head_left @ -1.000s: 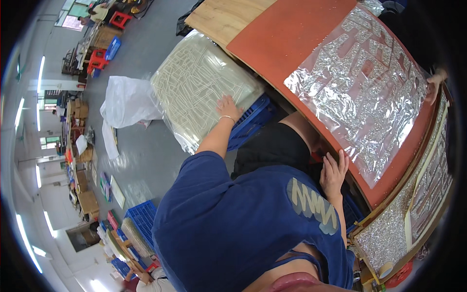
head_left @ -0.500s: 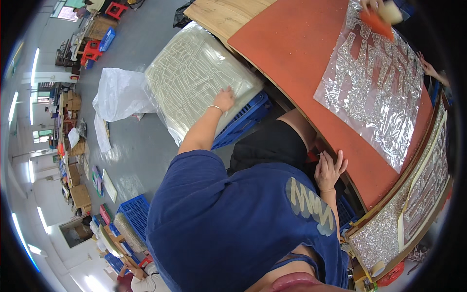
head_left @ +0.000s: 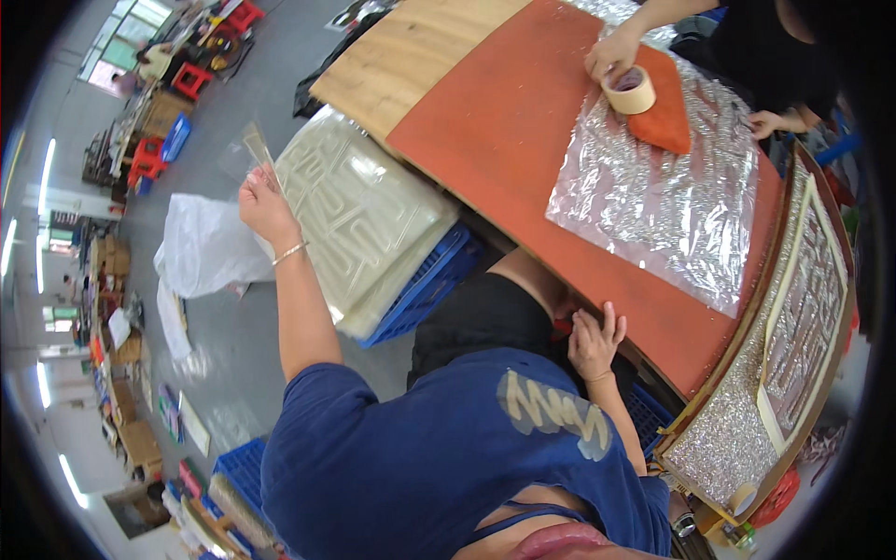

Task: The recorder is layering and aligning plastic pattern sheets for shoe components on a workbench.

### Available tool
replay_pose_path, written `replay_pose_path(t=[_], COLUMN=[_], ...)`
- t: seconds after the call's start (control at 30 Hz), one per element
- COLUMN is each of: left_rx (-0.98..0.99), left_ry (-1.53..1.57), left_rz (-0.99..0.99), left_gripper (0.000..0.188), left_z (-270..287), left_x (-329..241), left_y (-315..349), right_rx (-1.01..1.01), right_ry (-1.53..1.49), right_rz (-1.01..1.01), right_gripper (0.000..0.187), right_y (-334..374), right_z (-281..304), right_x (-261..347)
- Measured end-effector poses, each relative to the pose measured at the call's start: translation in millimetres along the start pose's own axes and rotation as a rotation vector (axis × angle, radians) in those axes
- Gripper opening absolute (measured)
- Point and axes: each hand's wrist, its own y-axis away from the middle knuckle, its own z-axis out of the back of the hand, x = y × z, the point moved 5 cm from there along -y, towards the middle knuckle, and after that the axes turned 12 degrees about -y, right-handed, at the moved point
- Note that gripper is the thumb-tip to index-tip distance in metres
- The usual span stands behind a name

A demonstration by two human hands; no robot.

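Observation:
My left hand (head_left: pixel 266 205) is raised at the left, its fingers closed on the edge of a clear plastic sheet (head_left: pixel 255 142). Most of that sheet is too transparent to trace. Beside the hand lies a stack of clear plastic sheets (head_left: pixel 373 219) with raised line patterns, on a blue plastic crate (head_left: pixel 420 285). My right hand (head_left: pixel 595 343) rests at the near edge of the red-topped table (head_left: pixel 485 121), fingers apart, holding nothing visible. Farther over the table, a glittery silver sheet under clear film (head_left: pixel 653 224) lies flat.
Across the table, another person's hand (head_left: pixel 611 54) is at a tape roll (head_left: pixel 630 91) over an orange cloth-like piece (head_left: pixel 667 117). A glittery panel (head_left: pixel 719 457) stands at the right. White plastic bags (head_left: pixel 210 245) lie on the floor at the left.
My left hand has moved left and up off the stack with a plastic sheet; the stack's top now shows a larger pattern. The other person's tape roll and orange piece have moved nearer.

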Motion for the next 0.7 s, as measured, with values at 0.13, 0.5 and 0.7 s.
replay_pose_path(t=[0.13, 0.5, 0.7], left_rx=[0.322, 1.204, 1.289], left_ry=[-0.204, 0.336, 0.376], left_rz=[-0.181, -0.776, -0.87], left_gripper=[0.025, 0.024, 0.027], left_z=[-70, -138, -122], left_x=[-114, -174, -158], left_y=[96, 379, 434], right_rx=[-0.131, -0.009, 0.371], right_ry=[-0.186, -2.178, -1.582], right_rz=[-0.082, -0.827, -0.667], right_gripper=[0.022, 0.068, 0.066], right_y=[-17, -174, -246], right_z=[28, 67, 67], right_x=[16, -83, -106])
